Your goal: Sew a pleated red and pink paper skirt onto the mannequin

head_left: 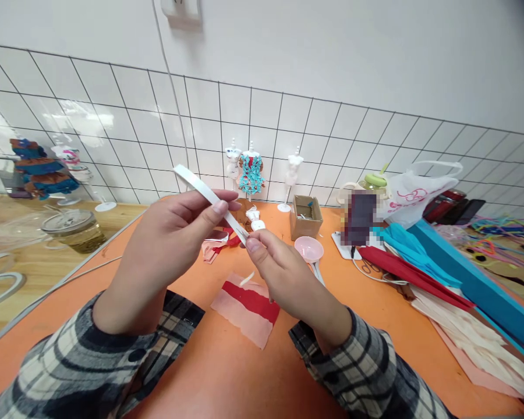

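My left hand (170, 244) pinches a narrow white strip (196, 183) between thumb and fingers, above the orange table. The strip slants from upper left to lower right and looks like tape. At its lower end the thumb and fingers of my right hand (279, 267) are pressed together on it; the very tip is hidden there. Beneath my hands lies a pale pink piece of cloth (238, 317) with a red band (251, 302) across it. A small cream scrap (247, 279) rests on its upper edge.
Small white dress forms (291, 171) stand by the tiled wall, one in a turquoise-trimmed dress (252, 173). On the orange table (192, 372) are a cardboard box (305, 224), a pink bowl (309, 249), a phone (360, 218) and folded fabrics (414, 276). A lidded jar (76, 230) is at left.
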The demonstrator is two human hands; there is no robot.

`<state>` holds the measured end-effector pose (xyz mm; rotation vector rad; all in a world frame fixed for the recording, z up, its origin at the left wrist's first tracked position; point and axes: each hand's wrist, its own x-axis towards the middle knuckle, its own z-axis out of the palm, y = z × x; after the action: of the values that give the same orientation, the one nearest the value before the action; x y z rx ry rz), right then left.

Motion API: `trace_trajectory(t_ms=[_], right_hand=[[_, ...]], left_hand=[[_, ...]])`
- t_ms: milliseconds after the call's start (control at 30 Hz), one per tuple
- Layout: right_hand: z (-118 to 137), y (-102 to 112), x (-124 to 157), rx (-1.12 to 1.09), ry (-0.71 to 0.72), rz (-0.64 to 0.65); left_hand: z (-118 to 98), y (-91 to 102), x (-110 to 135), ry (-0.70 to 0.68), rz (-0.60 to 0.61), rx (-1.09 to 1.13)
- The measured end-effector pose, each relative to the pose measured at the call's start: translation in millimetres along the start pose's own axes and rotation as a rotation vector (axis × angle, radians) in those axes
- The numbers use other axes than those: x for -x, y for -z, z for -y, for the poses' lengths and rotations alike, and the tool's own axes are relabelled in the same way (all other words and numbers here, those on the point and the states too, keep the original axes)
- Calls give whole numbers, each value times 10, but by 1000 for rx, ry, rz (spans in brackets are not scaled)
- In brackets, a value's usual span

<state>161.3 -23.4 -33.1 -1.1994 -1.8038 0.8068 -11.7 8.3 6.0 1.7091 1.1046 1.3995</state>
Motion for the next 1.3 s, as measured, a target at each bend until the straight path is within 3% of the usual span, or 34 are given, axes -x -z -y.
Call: trace_trajectory(t_ms=[100, 200, 333, 400, 467, 533, 600, 867, 967, 1067, 1200, 1300], right_hand=[[-60, -44, 66, 1, 20, 42], [-317, -81, 172, 32, 36, 67], [-898, 7, 279, 199, -16, -86], [-1155, 83, 283, 343, -101, -73], [-1324, 137, 258, 430, -151, -3], [-1410, 153, 224, 512, -163, 57], [-1446, 140, 199, 599, -155, 62], [-1482, 105, 223, 733, -125, 76], [-1378, 64, 247, 634, -39, -104], [-1198, -46, 288, 323, 68, -265], [-995, -230, 357, -260, 54, -142], [-934, -308, 385, -528, -42, -51]], left_hand=[[-33, 48, 22, -56, -114, -51], [61, 141, -12, -67, -190, -17], [398, 269, -118, 61, 7, 231], [595, 311, -147, 101, 65, 485], [769, 335, -144, 229, 133, 657], [900, 340, -111, 400, 222, 747], [974, 322, -57, 470, 236, 793], [851, 52, 177, 482, 217, 586], [822, -61, 264, 461, 203, 592], [854, -156, 363, 451, 218, 600], [959, -271, 483, 421, 225, 493], [1021, -342, 535, 355, 226, 348]])
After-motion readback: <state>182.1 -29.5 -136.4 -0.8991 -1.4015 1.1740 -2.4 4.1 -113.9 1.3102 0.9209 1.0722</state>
